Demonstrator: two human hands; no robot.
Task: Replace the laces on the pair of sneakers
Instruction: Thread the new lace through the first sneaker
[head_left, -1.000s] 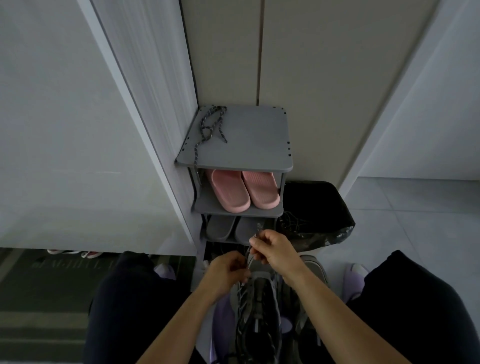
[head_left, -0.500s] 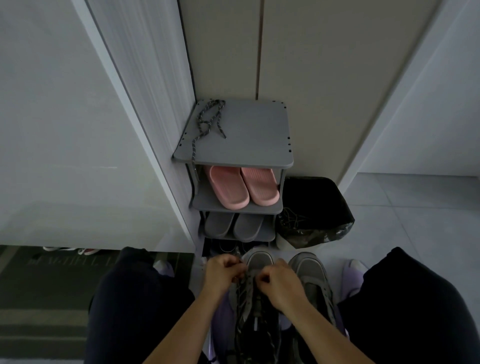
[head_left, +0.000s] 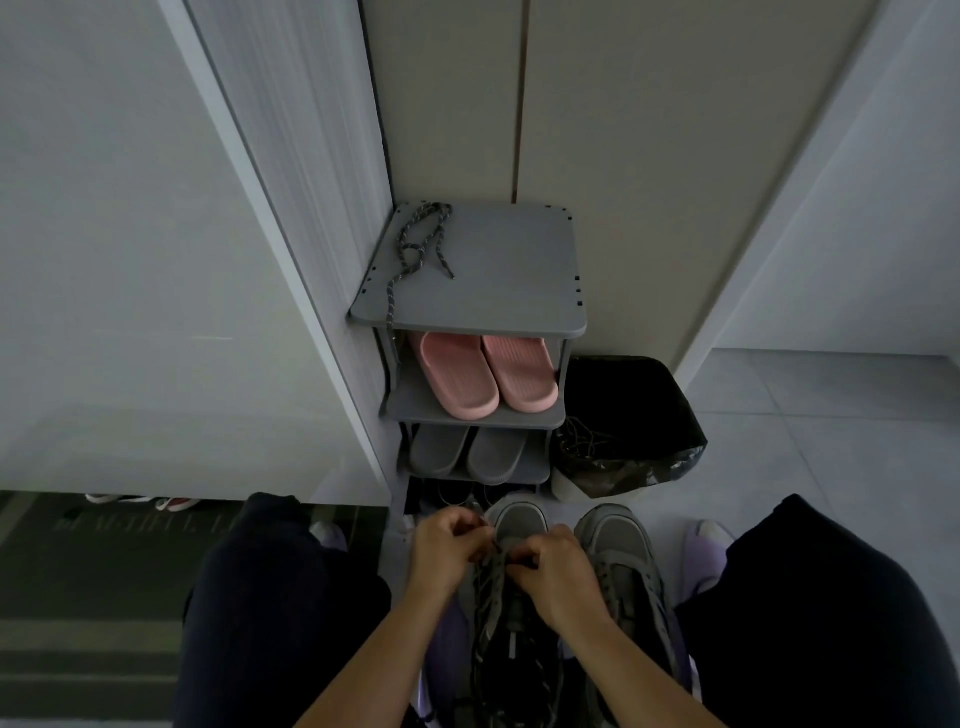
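Left hand (head_left: 445, 545) and right hand (head_left: 557, 570), fingers curled, pinching lace (head_left: 485, 603) on grey sneaker (head_left: 519, 521), 6 o'clock; spare lace (head_left: 415, 249), 11 o'clock.

Two grey sneakers: left sneaker (head_left: 519, 519), right sneaker (head_left: 615, 535). Two hands: left hand (head_left: 441, 551), right hand (head_left: 556, 571). Two pink slippers (head_left: 457, 379) (head_left: 519, 374), two grey slippers (head_left: 436, 449) (head_left: 496, 454), two purple slippers (head_left: 330, 535) (head_left: 701, 543) partly hidden. One shoe rack (head_left: 498, 291) with three shelves showing, one loose lace (head_left: 418, 249), one sneaker lace (head_left: 491, 577) at the hands, one black-lined bin (head_left: 623, 405).

Left sneaker (head_left: 519, 522) — grey, upright, toe away, threaded with a speckled lace (head_left: 485, 597); right sneaker (head_left: 618, 540) just beside it.
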